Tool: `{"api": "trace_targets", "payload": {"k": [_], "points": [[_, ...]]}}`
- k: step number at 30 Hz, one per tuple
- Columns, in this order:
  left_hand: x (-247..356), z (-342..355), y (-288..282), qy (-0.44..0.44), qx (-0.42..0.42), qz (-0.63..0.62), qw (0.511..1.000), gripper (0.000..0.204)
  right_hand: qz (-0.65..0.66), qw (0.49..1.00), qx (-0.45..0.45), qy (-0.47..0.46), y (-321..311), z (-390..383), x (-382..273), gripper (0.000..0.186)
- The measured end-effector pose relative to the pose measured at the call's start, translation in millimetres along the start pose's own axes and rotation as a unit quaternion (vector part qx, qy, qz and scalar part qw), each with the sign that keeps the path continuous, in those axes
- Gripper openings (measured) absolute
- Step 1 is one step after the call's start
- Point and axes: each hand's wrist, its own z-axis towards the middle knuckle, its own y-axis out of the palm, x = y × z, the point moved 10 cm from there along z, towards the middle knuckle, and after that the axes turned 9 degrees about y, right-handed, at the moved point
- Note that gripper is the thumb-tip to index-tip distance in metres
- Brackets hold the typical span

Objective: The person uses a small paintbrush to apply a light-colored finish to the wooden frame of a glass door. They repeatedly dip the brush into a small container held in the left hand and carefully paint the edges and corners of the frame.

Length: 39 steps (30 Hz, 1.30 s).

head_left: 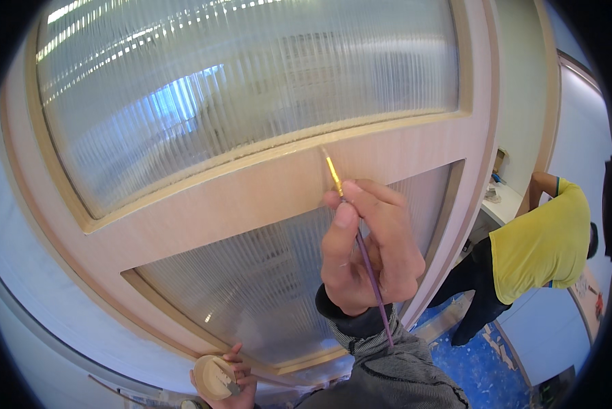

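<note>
My right hand (372, 249) pinches a thin paintbrush (368, 267) with a purple handle and a gold ferrule. The brush tip points up at the lower edge of the upper wooden frame; whether it touches the wood I cannot tell. Behind it is a pale wooden door (251, 187) with an upper ribbed glass panel (272, 75) and a lower ribbed glass panel (251, 286). Low down, near the bottom edge of the view, my left hand (241, 385) holds a small round cup (214, 376) with pale beige paste or paint inside.
At the right, a person in a yellow shirt (544, 245) bends over beside a white shelf (507, 204) with small items on it. Blue sheeting (479, 371) with scraps covers the floor there. A light panel (558, 337) stands by that person.
</note>
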Motion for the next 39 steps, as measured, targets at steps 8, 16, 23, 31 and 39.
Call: {"api": "trace_targets", "payload": {"k": [8,16,23,31,39], "points": [[-11,4,10,-0.038,-0.035,-0.01,0.999,0.067,-0.013,0.999,-0.012,-0.026,2,2,-5,0.021],[-11,4,7,-0.052,-0.028,0.007,0.998,0.103,-0.04,0.995,-0.064,-0.059,6,7,-17,0.023],[-12,8,10,-0.047,-0.02,-0.016,0.999,0.1,-0.038,0.998,-0.013,-0.039,-3,-2,-8,0.026],[-8,-1,3,0.023,0.015,0.009,1.0,0.091,0.295,0.924,-0.238,0.05,25,-76,-31,0.028],[-27,-2,31,0.06,-0.046,0.005,0.997,0.077,0.339,0.766,-0.519,0.17,66,-147,-50,0.027]]}}
